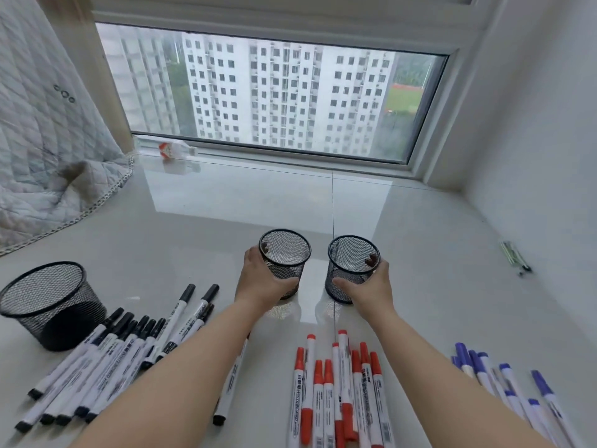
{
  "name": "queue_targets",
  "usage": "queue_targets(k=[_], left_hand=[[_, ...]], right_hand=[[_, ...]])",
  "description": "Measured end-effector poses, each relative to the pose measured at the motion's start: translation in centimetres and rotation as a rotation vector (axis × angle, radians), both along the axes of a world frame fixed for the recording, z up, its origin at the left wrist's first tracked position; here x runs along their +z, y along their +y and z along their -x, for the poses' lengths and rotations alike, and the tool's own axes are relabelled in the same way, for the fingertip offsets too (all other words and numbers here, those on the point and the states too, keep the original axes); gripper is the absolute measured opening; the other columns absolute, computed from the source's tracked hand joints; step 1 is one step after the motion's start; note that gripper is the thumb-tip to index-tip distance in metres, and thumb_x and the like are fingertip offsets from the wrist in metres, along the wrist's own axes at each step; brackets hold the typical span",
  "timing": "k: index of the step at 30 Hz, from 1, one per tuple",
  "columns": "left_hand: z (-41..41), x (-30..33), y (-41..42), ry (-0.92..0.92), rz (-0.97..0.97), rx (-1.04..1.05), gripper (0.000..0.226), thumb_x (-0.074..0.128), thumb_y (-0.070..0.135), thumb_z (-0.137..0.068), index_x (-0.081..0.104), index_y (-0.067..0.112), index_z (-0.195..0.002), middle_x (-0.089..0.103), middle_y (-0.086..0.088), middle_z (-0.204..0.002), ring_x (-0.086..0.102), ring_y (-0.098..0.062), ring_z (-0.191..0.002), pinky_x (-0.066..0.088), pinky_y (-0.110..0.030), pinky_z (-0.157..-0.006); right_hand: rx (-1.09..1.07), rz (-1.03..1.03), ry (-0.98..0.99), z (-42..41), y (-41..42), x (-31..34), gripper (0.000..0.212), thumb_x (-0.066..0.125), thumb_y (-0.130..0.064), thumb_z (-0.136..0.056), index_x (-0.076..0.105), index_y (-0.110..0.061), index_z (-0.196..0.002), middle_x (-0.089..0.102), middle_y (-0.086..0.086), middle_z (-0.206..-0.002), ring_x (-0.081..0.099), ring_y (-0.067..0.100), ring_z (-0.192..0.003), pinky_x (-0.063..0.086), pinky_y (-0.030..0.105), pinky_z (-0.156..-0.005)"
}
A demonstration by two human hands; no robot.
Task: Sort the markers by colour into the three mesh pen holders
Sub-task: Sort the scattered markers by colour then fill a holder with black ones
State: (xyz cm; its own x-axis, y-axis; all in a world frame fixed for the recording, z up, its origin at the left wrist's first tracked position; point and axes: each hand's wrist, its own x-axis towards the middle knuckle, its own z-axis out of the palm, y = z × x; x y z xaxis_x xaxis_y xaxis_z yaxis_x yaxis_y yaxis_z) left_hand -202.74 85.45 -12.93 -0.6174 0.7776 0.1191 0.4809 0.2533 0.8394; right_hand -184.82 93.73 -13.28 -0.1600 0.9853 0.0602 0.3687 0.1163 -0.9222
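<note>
Surface: glossy pale tiled floor (226, 202), reflective, running to the window. On it:
- 3 black mesh pen holders: 1 at left (48, 305), 2 side by side at centre (286, 258) (353, 268)
- black markers (106, 360), fanned
- red markers (339, 392)
- blue markers (513, 386)
- quilted blanket (48, 176)
- plastic bottle (176, 148), lying
- small dark object (515, 255), unclear
</note>
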Motion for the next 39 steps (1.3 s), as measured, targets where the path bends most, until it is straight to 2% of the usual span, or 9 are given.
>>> queue_targets(k=[4,11,17,22,26,29,33,37,39], left_hand=[[0.3,-0.7,0.3,-0.048,0.005,0.03,0.081,0.082,0.028,-0.063,0.037,0.009,-0.127,0.043,-0.005,-0.127,0.045,-0.02,-0.115,0.034,-0.025,-0.096],[0.7,-1.1,0.5,-0.018,0.014,0.015,0.08,0.083,0.032,-0.061,0.038,0.01,-0.125,0.043,-0.003,-0.122,0.044,-0.014,-0.108,0.031,-0.02,-0.092],[0.8,-0.9,0.4,-0.024,0.033,0.03,0.08,0.084,0.031,-0.06,0.039,0.011,-0.123,0.044,-0.002,-0.124,0.044,-0.014,-0.107,0.032,-0.021,-0.089],[0.8,-0.6,0.4,-0.056,0.051,0.02,0.084,0.083,0.031,-0.062,0.037,0.012,-0.129,0.043,-0.003,-0.13,0.045,-0.019,-0.118,0.034,-0.025,-0.096],[0.7,-0.6,-0.2,-0.109,0.072,-0.014,0.102,0.081,0.029,-0.067,0.018,0.013,-0.145,0.029,-0.006,-0.147,0.033,-0.02,-0.134,0.028,-0.03,-0.107],[0.6,-0.5,-1.2,-0.145,0.119,-0.01,0.108,0.078,0.029,-0.07,0.006,0.013,-0.148,0.017,-0.006,-0.153,0.025,-0.021,-0.139,0.025,-0.032,-0.11],[0.5,-0.1,-3.9,-0.091,0.041,0.003,0.085,0.07,0.027,-0.077,0.021,0.014,-0.144,0.031,-0.006,-0.144,0.039,-0.018,-0.128,0.037,-0.033,-0.103],[1.4,0.8,-7.9,0.028,-0.094,0.049,0.055,0.065,0.02,-0.081,0.042,0.017,-0.131,0.043,-0.001,-0.128,0.048,-0.009,-0.111,0.046,-0.031,-0.094],[2.6,1.5,-10.2,0.102,-0.152,0.098,0.043,0.062,0.015,-0.083,0.048,0.017,-0.124,0.047,0.001,-0.121,0.052,-0.009,-0.106,0.048,-0.025,-0.086]], right_hand=[[0.01,0.008,0.012,0.2,0.5,-0.3,0.076,0.082,-0.02,-0.066,0.035,-0.01,-0.126,0.047,0.004,-0.124,0.046,0.02,-0.114,0.038,0.032,-0.098],[0.054,0.022,-0.015,1.3,0.9,-0.6,0.079,0.08,-0.025,-0.069,0.031,-0.013,-0.129,0.042,0.0,-0.125,0.041,0.015,-0.115,0.031,0.025,-0.095],[0.064,0.029,-0.028,1.2,0.7,-0.4,0.079,0.08,-0.023,-0.07,0.03,-0.011,-0.13,0.041,-0.001,-0.123,0.042,0.019,-0.12,0.03,0.025,-0.096],[0.059,0.042,-0.033,1.2,0.6,-0.3,0.079,0.08,-0.023,-0.07,0.03,-0.012,-0.131,0.043,0.003,-0.13,0.043,0.021,-0.122,0.031,0.027,-0.097],[0.025,0.051,-0.046,1.1,0.2,0.0,0.083,0.081,-0.022,-0.069,0.029,-0.012,-0.133,0.043,0.006,-0.134,0.043,0.023,-0.124,0.035,0.033,-0.101],[0.006,0.064,-0.037,0.9,-0.7,0.2,0.094,0.082,-0.019,-0.068,0.023,-0.01,-0.141,0.036,0.008,-0.142,0.038,0.025,-0.13,0.033,0.037,-0.107],[-0.118,-0.069,-0.167,1.0,-3.2,1.0,0.098,0.081,-0.025,-0.067,0.022,-0.009,-0.143,0.029,0.013,-0.144,0.027,0.027,-0.135,0.027,0.038,-0.109],[-0.207,-0.364,-0.301,2.0,-6.5,1.8,0.079,0.075,-0.021,-0.073,0.032,-0.004,-0.137,0.034,0.018,-0.139,0.029,0.032,-0.128,0.02,0.033,-0.104],[-0.177,-0.432,-0.318,3.0,-7.9,2.2,0.071,0.073,-0.016,-0.074,0.037,-0.004,-0.134,0.037,0.018,-0.136,0.032,0.033,-0.126,0.018,0.031,-0.1]])
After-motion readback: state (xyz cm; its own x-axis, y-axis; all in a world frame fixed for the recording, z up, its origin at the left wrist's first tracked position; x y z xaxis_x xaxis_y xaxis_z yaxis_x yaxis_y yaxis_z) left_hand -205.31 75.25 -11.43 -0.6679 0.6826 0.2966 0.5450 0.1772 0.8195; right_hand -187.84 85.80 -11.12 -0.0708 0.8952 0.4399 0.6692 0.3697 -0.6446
